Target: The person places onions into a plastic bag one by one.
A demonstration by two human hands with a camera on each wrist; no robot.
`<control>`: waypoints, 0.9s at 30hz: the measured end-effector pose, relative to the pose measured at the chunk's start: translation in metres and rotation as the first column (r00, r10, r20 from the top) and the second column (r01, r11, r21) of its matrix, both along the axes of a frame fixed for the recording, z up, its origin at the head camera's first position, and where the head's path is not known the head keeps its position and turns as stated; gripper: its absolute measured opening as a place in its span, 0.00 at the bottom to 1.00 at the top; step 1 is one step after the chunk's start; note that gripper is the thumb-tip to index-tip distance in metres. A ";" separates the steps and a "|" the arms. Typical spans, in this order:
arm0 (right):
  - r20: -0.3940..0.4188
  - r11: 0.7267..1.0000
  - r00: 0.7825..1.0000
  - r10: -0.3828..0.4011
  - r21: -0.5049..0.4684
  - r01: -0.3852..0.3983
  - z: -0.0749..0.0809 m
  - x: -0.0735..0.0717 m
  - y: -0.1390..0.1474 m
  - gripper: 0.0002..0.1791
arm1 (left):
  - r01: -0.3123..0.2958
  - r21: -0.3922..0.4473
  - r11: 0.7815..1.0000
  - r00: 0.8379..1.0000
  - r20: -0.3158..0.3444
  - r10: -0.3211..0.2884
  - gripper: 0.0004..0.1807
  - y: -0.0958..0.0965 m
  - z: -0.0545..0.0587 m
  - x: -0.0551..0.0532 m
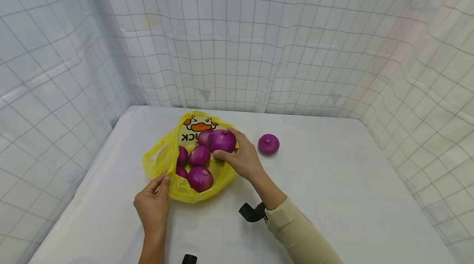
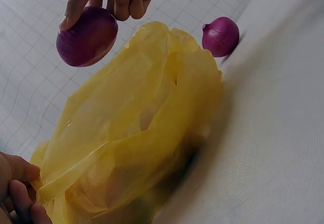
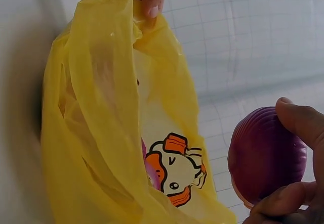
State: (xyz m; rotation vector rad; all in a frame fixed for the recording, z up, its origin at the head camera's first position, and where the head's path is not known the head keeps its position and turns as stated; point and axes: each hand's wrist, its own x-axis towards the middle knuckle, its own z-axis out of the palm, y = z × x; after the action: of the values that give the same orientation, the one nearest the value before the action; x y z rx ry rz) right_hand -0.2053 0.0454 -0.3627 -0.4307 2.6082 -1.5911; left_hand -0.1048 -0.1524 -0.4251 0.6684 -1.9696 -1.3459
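Observation:
A yellow plastic bag [image 1: 222, 181] with a duck print lies on the white table, its mouth spread toward me. Several red onions sit inside, among them a front onion [image 1: 200, 179] and a middle onion [image 1: 199, 156]. My left hand [image 1: 153, 202] pinches the bag's near left edge between thumb and fingers. Over the bag's mouth, my right hand [image 1: 244, 157] grips a large red onion [image 1: 221, 140], fingers round one side and thumb on the other. The right wrist view shows this held onion [image 3: 263, 155] raised beside the bag's rim.
One loose red onion [image 1: 268, 144] rests on the white table [image 1: 333, 181] to the right of the bag. Grid-patterned white curtains [image 1: 237, 42] enclose the back and both sides. A black wrist mount [image 1: 252, 212] shows beside the right sleeve [image 1: 296, 231].

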 end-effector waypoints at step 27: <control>0.022 0.986 0.998 0.060 0.152 -0.062 -0.022 -0.026 -0.065 0.44 | -0.004 0.003 1.000 1.000 0.012 0.004 0.12 -0.002 0.000 0.003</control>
State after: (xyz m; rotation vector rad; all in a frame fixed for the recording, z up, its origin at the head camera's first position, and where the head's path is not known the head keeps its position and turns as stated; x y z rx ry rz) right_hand -0.2312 -0.0198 -0.3844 -0.4788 2.6525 -1.3584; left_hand -0.1019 -0.1539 -0.4255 0.6833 -1.9749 -1.3461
